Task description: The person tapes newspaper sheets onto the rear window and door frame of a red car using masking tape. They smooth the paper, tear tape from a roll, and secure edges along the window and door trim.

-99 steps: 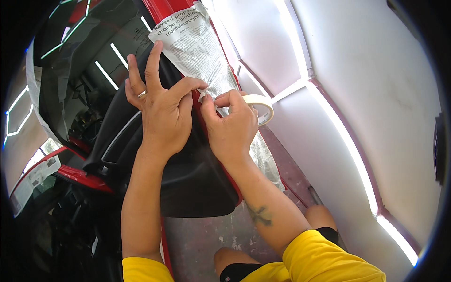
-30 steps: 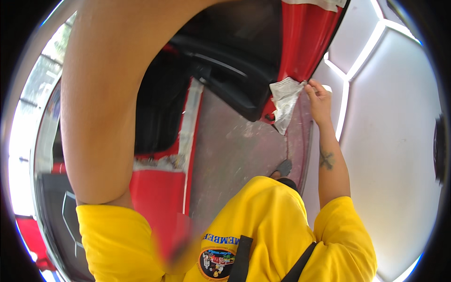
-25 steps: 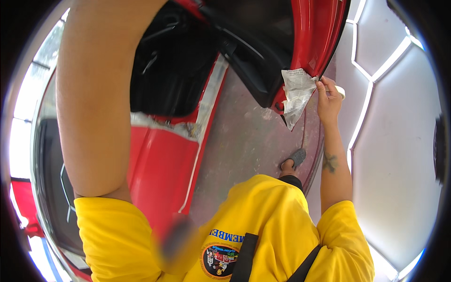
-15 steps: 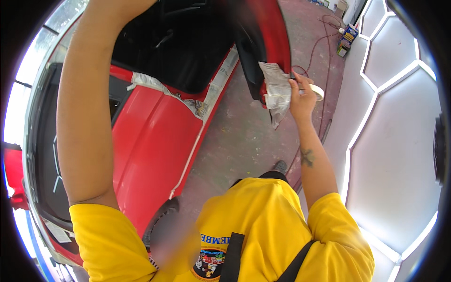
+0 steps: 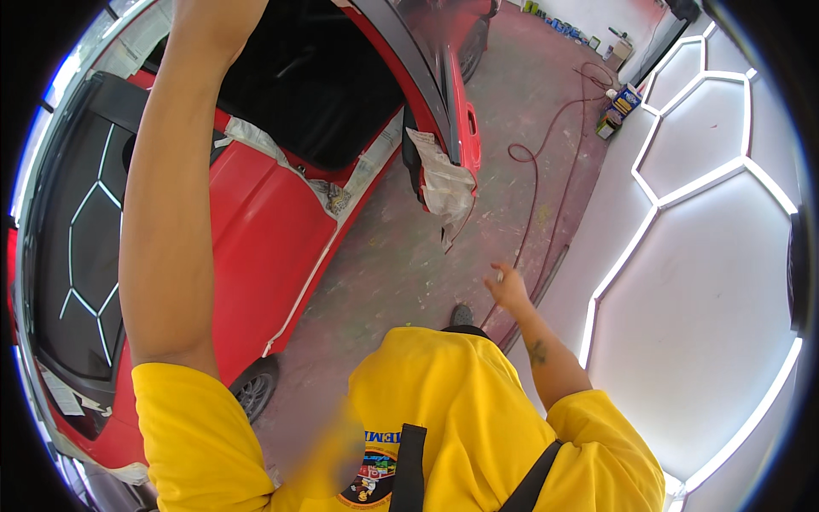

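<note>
My left arm reaches up across the red car (image 5: 273,230). Only the wrist and lower part of my left hand (image 5: 217,21) show at the top edge; its fingers are out of the picture. An open red car door (image 5: 468,128) stands at the upper middle, with crumpled masking paper (image 5: 446,183) hanging from its lower corner. Below that paper and apart from it, my right hand (image 5: 509,288) is over the floor, its fingers curled around a small pale thing I cannot make out.
More masking paper (image 5: 256,139) edges the dark door opening (image 5: 320,85), and strips cover the sill (image 5: 375,154). A dark red hose (image 5: 537,158) loops over the painted floor. Cans (image 5: 610,124) stand by the right wall, which carries lit hexagonal strips (image 5: 691,193).
My right hand has let go of the masking paper on the door and come down toward me. The tape roll seen beside it is not plainly visible now. The view has shifted.
</note>
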Available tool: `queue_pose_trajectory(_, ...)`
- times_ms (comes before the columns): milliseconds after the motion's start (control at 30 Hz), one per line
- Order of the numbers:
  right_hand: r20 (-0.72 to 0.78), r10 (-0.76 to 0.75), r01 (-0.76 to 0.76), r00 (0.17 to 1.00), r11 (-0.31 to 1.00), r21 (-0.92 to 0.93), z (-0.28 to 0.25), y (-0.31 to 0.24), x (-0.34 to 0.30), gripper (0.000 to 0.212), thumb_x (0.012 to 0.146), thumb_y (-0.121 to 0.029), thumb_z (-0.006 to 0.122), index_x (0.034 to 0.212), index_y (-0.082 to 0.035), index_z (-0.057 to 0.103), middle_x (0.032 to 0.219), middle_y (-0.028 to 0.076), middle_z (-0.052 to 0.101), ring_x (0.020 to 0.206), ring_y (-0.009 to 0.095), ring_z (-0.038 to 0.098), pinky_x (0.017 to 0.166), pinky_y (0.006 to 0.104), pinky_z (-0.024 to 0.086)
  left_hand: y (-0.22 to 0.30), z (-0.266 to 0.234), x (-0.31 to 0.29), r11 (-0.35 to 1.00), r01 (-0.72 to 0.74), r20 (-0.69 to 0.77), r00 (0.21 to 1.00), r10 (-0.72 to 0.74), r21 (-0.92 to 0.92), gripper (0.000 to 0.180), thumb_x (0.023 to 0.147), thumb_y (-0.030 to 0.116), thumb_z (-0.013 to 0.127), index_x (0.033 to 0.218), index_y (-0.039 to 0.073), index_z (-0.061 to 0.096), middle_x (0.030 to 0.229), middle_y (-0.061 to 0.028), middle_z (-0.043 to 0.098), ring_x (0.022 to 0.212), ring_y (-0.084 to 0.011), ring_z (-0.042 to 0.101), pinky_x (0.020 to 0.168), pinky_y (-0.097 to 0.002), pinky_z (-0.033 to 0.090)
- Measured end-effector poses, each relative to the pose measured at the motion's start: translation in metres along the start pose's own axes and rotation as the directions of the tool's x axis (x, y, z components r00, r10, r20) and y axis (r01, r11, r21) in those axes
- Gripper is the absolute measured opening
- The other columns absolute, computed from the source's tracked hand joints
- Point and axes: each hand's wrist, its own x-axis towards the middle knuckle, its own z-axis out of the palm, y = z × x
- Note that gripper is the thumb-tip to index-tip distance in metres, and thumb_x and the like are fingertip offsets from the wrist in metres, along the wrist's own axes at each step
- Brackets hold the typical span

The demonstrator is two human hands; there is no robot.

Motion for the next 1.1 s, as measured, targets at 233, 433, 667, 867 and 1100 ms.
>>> queue_pose_trajectory(233, 0.226, 0.2, -0.253, 0.953, 0.939, 0.234, -0.039, -0.003, -0.027, 0.075, 0.091, -0.019, 0.081, 0.156, -0.006, 0.046, 0.098, 0.017, 0.076, 0.092, 0.029, 0.072, 0.081, 0.0405, 0.056, -0.021, 0.017, -0.035, 0.926, 0.146, -0.231, 0.971, -0.066, 0.347, 0.06, 0.103, 0.026, 0.073, 0.151, 0.0, 0.049, 0.146, -0.0197, 0.058, 0.142, -0.0278, 0.052, 0.122, -0.0415, 0.038)
queue_pose_trajectory(433, 0.569, -0.084, -0.271, 0.818, 0.817, 0.509, -0.098, -0.073, 0.023, 0.062, 0.096, -0.011, 0.079, 0.152, -0.002, 0.052, 0.101, 0.005, 0.076, 0.086, 0.01, 0.063, 0.075, 0.0292, 0.05, 0.021, 0.07, -0.212, 0.716, 0.347, -0.093, 0.925, -0.37, 0.605, 0.014, 0.09, 0.009, 0.084, 0.102, 0.004, 0.077, 0.101, -0.0072, 0.075, 0.103, -0.0215, 0.07, 0.096, -0.0384, 0.054)
queue_pose_trajectory(667, 0.439, -0.334, -0.148, 0.834, 0.632, 0.761, -0.14, -0.115, 0.024, 0.058, 0.099, -0.003, 0.07, 0.154, -0.001, 0.053, 0.116, 0.008, 0.077, 0.106, 0.011, 0.068, 0.092, 0.0311, 0.053, -0.003, 0.137, -0.297, 0.361, 0.886, -0.032, 0.386, -0.922, 0.291, 0.016, 0.094, 0.011, 0.083, 0.105, -0.001, 0.079, 0.09, -0.0066, 0.076, 0.082, -0.015, 0.07, 0.082, -0.0314, 0.056)
queue_pose_trajectory(867, 0.213, -0.521, 0.208, 0.827, 0.634, 0.745, -0.153, -0.138, 0.018, 0.06, 0.098, 0.005, 0.065, 0.156, -0.002, 0.054, 0.12, 0.011, 0.078, 0.116, 0.018, 0.072, 0.099, 0.0369, 0.054, 0.024, 0.155, -0.283, 0.725, 0.527, 0.242, 0.708, -0.663, 0.444, 0.033, 0.082, 0.013, 0.091, 0.109, 0.001, 0.077, 0.112, -0.0113, 0.073, 0.103, -0.0281, 0.07, 0.091, -0.0384, 0.056)
queue_pose_trajectory(1100, 0.113, -0.569, 0.447, 0.814, 0.739, 0.504, -0.141, -0.149, 0.004, 0.05, 0.095, 0.0, 0.07, 0.144, -0.008, 0.065, 0.117, 0.02, 0.075, 0.107, 0.033, 0.074, 0.1, 0.0437, 0.05, 0.027, 0.149, -0.288, 0.721, 0.482, 0.363, 0.639, -0.678, 0.498, 0.062, 0.076, 0.014, 0.094, 0.13, 0.005, 0.066, 0.127, -0.0138, 0.067, 0.121, -0.0339, 0.064, 0.101, -0.0429, 0.053)
